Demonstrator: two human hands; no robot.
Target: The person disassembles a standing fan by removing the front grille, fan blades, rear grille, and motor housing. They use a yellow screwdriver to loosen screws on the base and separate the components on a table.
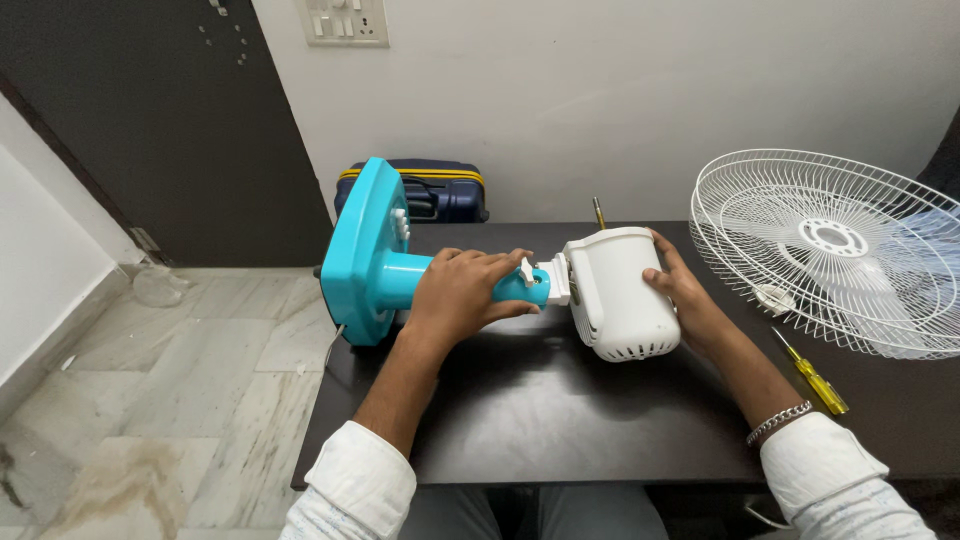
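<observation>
While the left hand (462,292) wraps the teal fan stem (405,275) at frame centre, the right hand (680,290) cups the white motor housing (622,293), fingertips hidden behind it.

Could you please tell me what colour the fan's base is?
The base is turquoise, seen clearly in the head view.

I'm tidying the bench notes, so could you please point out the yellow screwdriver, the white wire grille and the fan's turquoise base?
yellow screwdriver (822,386), head view, on its handle.
white wire grille (832,238), head view, on its centre ring.
turquoise base (352,258), head view, on its flat underside.
</observation>
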